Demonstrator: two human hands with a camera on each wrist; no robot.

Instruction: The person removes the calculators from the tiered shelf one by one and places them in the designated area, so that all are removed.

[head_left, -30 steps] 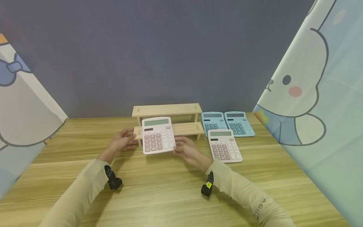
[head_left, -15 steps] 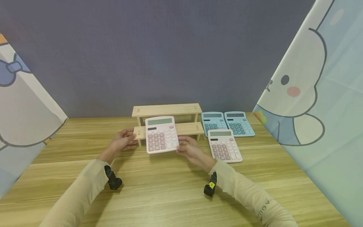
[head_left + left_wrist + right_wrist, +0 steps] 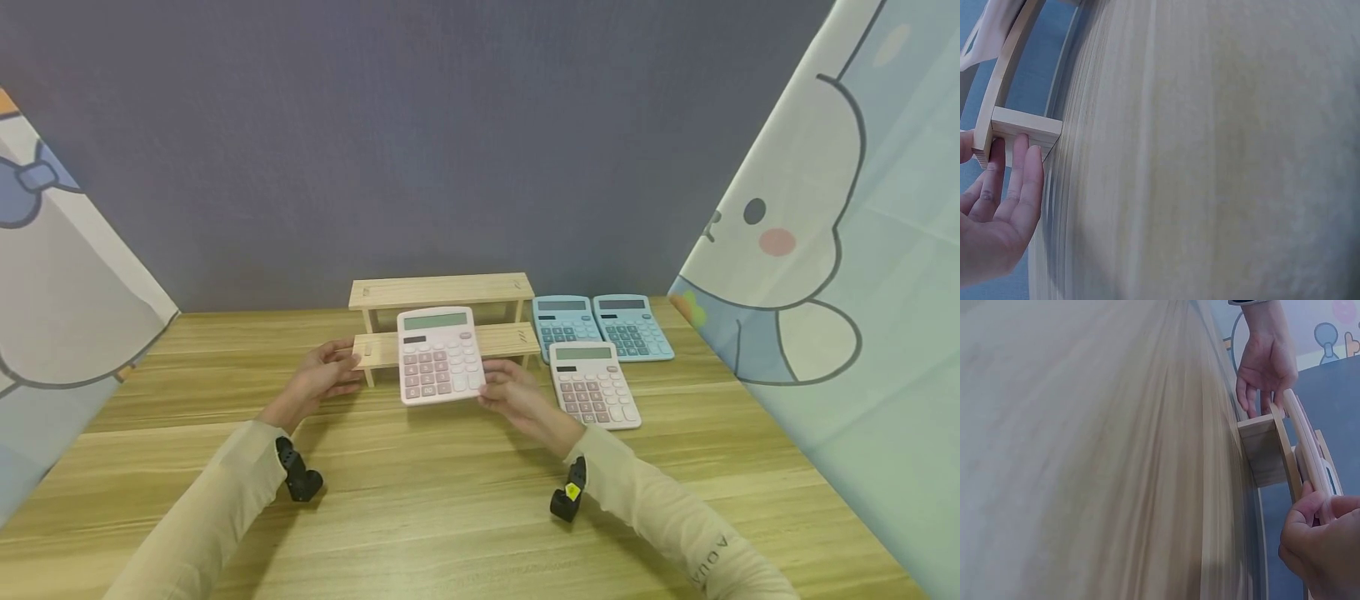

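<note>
A pink and white calculator (image 3: pixel 441 358) leans face-up over the lower board of a two-tier wooden rack (image 3: pixel 510 338). My right hand (image 3: pixel 521 400) pinches its lower right corner between thumb and fingers; the right wrist view shows that hand (image 3: pixel 1325 540) gripping the calculator's edge (image 3: pixel 1304 440) just above the board. At the rack's left end is my left hand (image 3: pixel 318 379). In the left wrist view its thumb lies on the board (image 3: pixel 999 87), and the fingers (image 3: pixel 1030 187) reach beneath, by the leg. The calculator covers the middle of the lower board.
Right of the rack, two blue calculators lie side by side, one (image 3: pixel 558 321) near the rack and another (image 3: pixel 633 327) farther right. A second pink and white calculator (image 3: pixel 596 385) lies in front, overlapping the nearer blue one. A dark wall (image 3: pixel 450 150) stands behind the wooden table (image 3: pixel 420 508).
My right hand and the pink calculator have shifted steadily to the right along the lower board. The left hand and the rack have stayed in place.
</note>
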